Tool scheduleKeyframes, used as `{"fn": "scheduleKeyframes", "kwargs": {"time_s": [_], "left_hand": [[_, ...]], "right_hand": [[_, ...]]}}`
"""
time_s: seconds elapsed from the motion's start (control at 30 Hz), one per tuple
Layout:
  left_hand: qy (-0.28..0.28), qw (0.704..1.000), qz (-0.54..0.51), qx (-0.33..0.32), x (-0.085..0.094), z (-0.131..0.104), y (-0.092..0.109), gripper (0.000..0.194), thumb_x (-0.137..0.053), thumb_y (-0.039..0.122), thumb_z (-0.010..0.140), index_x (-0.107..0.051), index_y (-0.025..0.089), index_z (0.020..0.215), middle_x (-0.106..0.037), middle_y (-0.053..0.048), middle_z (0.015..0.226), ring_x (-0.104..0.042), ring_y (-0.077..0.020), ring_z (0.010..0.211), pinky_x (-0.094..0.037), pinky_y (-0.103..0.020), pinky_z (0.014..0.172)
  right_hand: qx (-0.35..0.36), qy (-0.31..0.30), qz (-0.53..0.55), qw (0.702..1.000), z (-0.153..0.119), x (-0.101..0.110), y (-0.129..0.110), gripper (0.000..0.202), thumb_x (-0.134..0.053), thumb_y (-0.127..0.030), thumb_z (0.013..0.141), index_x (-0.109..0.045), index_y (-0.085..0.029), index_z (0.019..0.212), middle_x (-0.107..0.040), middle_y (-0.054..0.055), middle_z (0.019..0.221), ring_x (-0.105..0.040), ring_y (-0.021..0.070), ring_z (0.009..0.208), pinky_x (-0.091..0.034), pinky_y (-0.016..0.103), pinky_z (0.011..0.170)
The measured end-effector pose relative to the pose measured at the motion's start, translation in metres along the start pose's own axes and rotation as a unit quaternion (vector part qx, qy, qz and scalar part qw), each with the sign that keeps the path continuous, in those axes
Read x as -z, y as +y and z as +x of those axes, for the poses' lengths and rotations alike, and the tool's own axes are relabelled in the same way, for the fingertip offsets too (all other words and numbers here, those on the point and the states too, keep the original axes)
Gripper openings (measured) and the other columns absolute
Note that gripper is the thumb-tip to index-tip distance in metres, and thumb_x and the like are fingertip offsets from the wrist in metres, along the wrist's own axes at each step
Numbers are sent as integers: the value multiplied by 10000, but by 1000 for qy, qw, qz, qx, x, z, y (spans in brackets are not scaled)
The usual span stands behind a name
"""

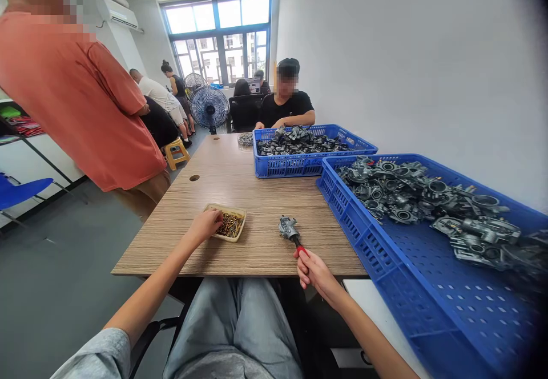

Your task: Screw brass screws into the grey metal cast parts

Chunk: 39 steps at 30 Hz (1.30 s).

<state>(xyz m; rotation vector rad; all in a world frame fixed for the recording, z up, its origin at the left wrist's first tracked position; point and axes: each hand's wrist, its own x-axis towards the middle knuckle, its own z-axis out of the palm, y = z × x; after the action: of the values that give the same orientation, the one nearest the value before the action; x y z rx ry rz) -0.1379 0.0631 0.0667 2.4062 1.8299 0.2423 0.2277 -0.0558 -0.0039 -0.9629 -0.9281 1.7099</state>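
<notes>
My left hand (pixel 207 225) reaches over the left rim of a small cream plastic box (pixel 240 234). Its fingers are bent together at the small brass pieces (pixel 231 225) inside, and whatever is between the fingertips is hidden. My right hand (pixel 314 270) is closed around a red and black handle (pixel 301 250) near the table's front edge. At the far end of that handle is a grey metal carburetor (pixel 288 228), over the tabletop. How the two are joined is too small to tell.
On the right, a large blue crate (pixel 363 236) holds many carburetors (pixel 402 190). Behind it, another blue crate (pixel 282 168) is piled with metal parts. A co-worker (pixel 287 105) sits beyond the wooden table (pixel 171 236); a person in an orange shirt (pixel 85 99) stands left.
</notes>
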Motion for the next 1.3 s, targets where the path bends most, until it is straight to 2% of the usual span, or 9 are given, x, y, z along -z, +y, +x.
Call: {"fn": "scheduleKeyframes", "kwargs": {"time_s": [0.73, 1.1, 1.3], "left_hand": [[-24, 999, 21, 8, 3, 3, 8, 211, -550, 203, 898, -735, 247, 989, -744, -71, 1021, -673, -239, 1021, -499, -280, 830], [-28, 999, 42, -5, 7, 2, 10, 193, -514, 183, 890, -693, 227, 946, -723, -66, 1017, -667, -232, 961, -477, -276, 758], [-37, 998, 58, -6, 8, 3, 9, 181, -528, 146, 875, -685, 232, 901, -706, -58, 1054, -660, -213, 968, -472, -265, 776]], "right_hand": [[18, 2, -14, 1000, 3, 2, 5, 432, -702, -608, 855, -583, -202, 944, -425, -96, 621, -359, 54, 417, -440, 216, 398], [18, 0, -16, 1000, 4, 3, 6, 449, -700, -623, 849, -583, -202, 948, -421, -96, 620, -371, 54, 424, -439, 215, 401], [16, 0, -14, 1000, 3, 2, 5, 467, -714, -633, 833, -583, -199, 945, -424, -99, 615, -379, 52, 419, -445, 215, 400]]}}
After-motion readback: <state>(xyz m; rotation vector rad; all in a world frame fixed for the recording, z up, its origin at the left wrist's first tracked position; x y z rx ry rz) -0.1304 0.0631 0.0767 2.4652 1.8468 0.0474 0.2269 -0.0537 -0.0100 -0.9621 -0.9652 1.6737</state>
